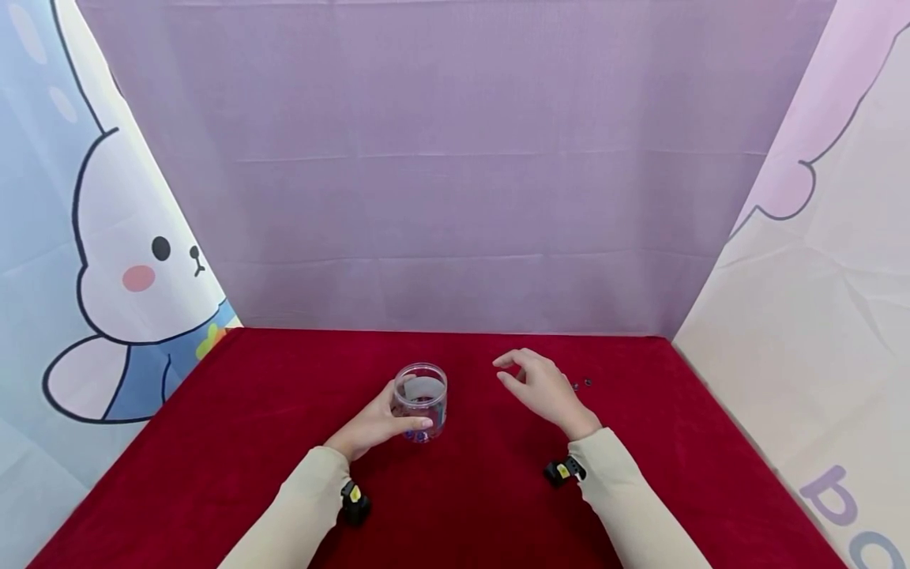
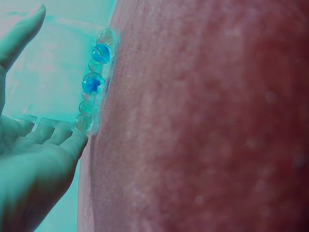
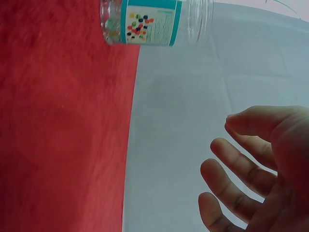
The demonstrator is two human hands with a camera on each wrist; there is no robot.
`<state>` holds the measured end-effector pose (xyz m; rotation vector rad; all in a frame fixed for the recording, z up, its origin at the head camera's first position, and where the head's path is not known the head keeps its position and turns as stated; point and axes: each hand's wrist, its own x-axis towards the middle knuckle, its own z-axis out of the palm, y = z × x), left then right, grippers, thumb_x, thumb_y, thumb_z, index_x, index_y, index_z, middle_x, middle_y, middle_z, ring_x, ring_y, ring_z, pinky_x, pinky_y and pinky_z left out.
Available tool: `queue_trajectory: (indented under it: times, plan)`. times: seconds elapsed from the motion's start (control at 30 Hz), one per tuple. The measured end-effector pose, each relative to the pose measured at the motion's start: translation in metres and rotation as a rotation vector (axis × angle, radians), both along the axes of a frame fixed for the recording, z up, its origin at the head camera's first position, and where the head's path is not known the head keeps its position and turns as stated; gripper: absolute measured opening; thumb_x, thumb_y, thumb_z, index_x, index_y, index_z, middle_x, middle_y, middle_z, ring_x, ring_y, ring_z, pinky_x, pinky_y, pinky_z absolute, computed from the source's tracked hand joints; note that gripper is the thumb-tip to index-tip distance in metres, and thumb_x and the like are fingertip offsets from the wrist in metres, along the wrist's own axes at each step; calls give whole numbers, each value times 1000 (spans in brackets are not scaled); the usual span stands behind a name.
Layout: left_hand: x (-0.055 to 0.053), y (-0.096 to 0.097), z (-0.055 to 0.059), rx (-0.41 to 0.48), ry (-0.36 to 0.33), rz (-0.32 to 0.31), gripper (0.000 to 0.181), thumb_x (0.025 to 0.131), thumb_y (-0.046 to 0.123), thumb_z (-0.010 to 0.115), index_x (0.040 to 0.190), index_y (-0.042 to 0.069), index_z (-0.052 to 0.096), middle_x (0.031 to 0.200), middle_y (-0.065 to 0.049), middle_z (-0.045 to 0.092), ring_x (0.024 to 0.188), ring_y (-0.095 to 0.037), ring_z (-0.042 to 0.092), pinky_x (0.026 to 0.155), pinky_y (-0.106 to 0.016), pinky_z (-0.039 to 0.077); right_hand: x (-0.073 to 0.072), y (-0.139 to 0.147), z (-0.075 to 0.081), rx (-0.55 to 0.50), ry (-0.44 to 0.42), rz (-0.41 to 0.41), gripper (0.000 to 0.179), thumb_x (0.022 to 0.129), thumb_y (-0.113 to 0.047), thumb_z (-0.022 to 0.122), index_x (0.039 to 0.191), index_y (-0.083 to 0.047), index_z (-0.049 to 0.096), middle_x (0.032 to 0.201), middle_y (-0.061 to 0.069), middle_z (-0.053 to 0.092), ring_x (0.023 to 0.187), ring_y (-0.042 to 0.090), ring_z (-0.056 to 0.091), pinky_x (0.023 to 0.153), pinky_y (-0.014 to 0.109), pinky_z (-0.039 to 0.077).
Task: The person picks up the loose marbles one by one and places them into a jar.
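Observation:
A clear, lidless plastic jar (image 1: 435, 433) stands on the red cloth, my left hand (image 1: 373, 423) gripping it round its side with the thumb across the front. Several glass marbles (image 2: 93, 84), some with blue swirls, line the jar's bottom in the left wrist view. The right wrist view shows a label (image 3: 150, 24) with coloured dots on the jar's side. To the right of the jar, my right hand (image 1: 543, 387) hovers above the cloth, fingers loosely bent, and nothing shows in it. Small dark marbles (image 1: 588, 382) lie on the cloth just beyond that hand.
Red cloth (image 1: 320, 356) covers the table. A purple curtain (image 1: 455, 174) hangs behind its far edge. Printed sheets stand at both sides, a rabbit picture (image 1: 135, 261) on the left and a pale panel (image 1: 817, 332) on the right. Each wrist wears a black strap with a small camera.

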<state>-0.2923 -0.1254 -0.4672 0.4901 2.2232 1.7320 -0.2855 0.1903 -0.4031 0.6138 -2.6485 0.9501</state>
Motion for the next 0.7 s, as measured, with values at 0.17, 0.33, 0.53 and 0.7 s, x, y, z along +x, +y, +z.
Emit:
queue_trajectory:
  times: [0.17, 0.33, 0.53, 0.7]
  plan:
    - [0, 0, 1, -8, -1, 11, 94, 87, 29, 81, 158, 15, 20, 148, -14, 43, 135, -31, 42, 106, -52, 41, 0, 12, -3, 12, 8, -25, 22, 95, -18, 71, 117, -19, 70, 112, 0, 66, 77, 11, 56, 62, 31, 50]
    - [0, 0, 1, -10, -1, 19, 93, 87, 29, 80, 157, 15, 21, 147, -14, 44, 134, -31, 42, 106, -52, 42, 1, 26, -9, 46, 3, -50, 20, 95, -16, 70, 115, -17, 70, 110, 0, 66, 78, 12, 57, 65, 31, 51]
    - [1, 0, 2, -5, -1, 13, 91, 88, 29, 80, 157, 17, 21, 148, -15, 43, 133, -30, 43, 105, -52, 43, -2, 42, -18, 76, -14, -102, 19, 95, -17, 70, 114, -18, 71, 107, -2, 66, 80, 13, 57, 64, 33, 50]
    - [0, 0, 3, -1, 0, 9, 92, 88, 28, 80, 157, 16, 21, 148, -15, 43, 133, -30, 43, 105, -52, 42, -4, 54, -20, 65, -39, -117, 19, 96, -15, 69, 115, -14, 70, 109, 1, 66, 83, 16, 57, 68, 35, 50]
